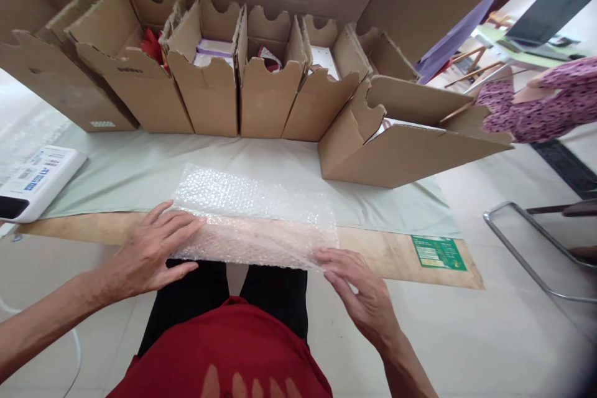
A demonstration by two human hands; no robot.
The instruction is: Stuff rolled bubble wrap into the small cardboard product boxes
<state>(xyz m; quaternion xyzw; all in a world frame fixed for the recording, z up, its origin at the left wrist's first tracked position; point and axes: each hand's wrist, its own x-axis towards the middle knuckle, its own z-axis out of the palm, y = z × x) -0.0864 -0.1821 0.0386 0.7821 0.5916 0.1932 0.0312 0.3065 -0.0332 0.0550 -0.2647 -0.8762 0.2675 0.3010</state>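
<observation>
Our left hand (144, 252) lies spread, thumb apart, fingertips on the left edge of the clear bubble wrap (256, 205); our right hand (361, 292), fingers loosely bent, touches its lower right corner, though we cannot tell whether it pinches the film; the sheet lies at the centre of the frame, over the pale cloth (125, 168) and bare wooden edge of our table (377, 249); cardboard boxes (270, 99) stand across the top of the frame.

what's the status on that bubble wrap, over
Left hand open at left edge of bubble wrap. Right hand at lower right corner, grip unclear. Wrap spread out, no object on top.
</observation>
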